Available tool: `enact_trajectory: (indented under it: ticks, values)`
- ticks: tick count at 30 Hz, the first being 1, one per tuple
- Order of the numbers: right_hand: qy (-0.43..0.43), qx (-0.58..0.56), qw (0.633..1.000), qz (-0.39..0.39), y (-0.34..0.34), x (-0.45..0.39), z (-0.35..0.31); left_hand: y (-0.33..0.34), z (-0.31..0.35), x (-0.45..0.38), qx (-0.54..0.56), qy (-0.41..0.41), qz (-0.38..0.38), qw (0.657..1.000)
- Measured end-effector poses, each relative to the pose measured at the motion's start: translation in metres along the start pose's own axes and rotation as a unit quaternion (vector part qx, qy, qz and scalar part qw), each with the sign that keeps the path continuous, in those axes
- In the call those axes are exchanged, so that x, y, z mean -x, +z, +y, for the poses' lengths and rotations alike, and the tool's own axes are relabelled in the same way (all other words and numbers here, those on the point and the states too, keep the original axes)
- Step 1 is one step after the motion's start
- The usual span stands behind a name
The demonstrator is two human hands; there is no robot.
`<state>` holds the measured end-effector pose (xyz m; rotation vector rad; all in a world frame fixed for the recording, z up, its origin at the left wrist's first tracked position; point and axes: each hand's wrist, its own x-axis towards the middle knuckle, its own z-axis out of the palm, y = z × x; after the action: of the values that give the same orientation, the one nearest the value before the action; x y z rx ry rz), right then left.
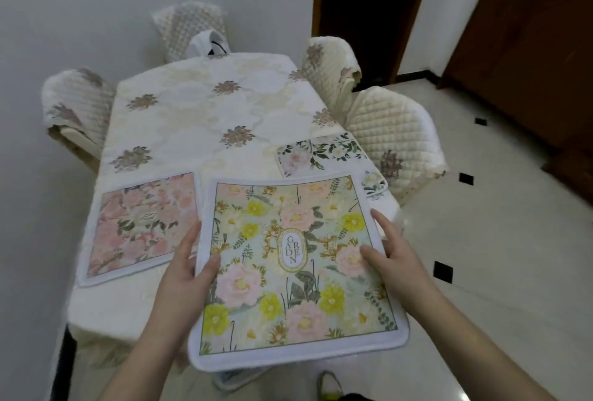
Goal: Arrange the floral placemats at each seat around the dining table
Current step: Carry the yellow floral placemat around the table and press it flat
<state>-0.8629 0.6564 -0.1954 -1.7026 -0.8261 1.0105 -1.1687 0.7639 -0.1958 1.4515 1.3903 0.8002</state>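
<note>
Yellow-flower placemat (298,272) held up over the bench's near edge, overhanging toward the camera; left hand (183,275) grip pinches its left edge, thumb on top, fingers under; right hand (396,253) grip pinches the right edge the same way; something else seems to lie under the held mat at its near edge, can't tell what; pink placemat (141,227) lies flat on the bench (199,118) just left of it; white leafy placemat (321,153) lies at the right edge, partly covered; quilted chair (394,140) beside that seat.
</note>
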Motion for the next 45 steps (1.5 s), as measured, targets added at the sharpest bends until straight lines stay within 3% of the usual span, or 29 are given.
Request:
enact_trajectory:
  ticks: [13,19,32,38,45]
  values:
    - [0.018,0.081,0.981,0.173,-0.104,0.078,0.027,0.118,0.042,-0.002,-0.007,0.024,-0.180,0.983]
    - [0.039,0.055,0.969,0.239,-0.194,0.113,0.060,0.217,0.078,0.021,-0.072,0.062,-0.242,0.966]
    - [0.082,-0.015,0.930,0.358,-0.396,0.190,0.138,0.439,0.173,0.112,-0.046,0.112,-0.391,0.913]
    - [0.069,-0.051,0.920,0.383,-0.448,0.192,0.144,0.493,0.204,0.116,-0.071,0.124,-0.412,0.900]
    - [0.045,-0.040,0.922,0.383,-0.482,0.139,0.132,0.532,0.238,0.080,-0.066,0.125,-0.388,0.911]
